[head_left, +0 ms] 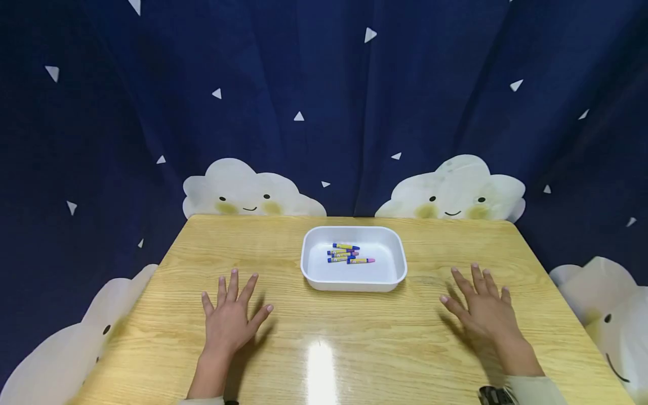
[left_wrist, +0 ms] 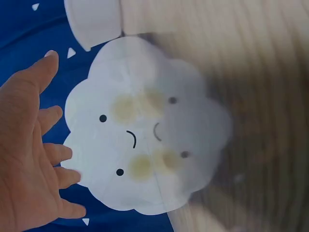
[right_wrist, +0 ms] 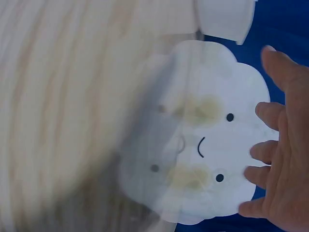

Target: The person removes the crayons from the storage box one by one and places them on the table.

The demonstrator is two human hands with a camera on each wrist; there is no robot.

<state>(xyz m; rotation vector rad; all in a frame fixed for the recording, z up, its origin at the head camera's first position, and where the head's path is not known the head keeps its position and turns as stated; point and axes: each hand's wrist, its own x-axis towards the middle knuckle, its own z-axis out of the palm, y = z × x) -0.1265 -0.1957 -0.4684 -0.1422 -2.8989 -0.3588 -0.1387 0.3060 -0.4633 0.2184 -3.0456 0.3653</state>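
In the head view a white tray [head_left: 354,286] stands at the middle of the wooden table, toward its far side. Several crayons [head_left: 361,261] with yellow and blue wrappers lie in a loose bunch inside it; one has a pink tip. My left hand [head_left: 228,324] is over the table to the left and nearer than the tray, fingers spread, palm down, holding nothing. To the right, my right hand [head_left: 487,313] is likewise spread and holds nothing. Both wrist views show the white tray's side [left_wrist: 94,21] beyond the thumb, apart from the fingers.
The wooden table [head_left: 283,360] has a bright light reflection near its front. Behind it hangs a dark blue curtain [head_left: 324,67] with white triangles and smiling clouds [head_left: 243,188]. A dark band [head_left: 493,395] sits at the right wrist by a light sleeve [head_left: 536,391].
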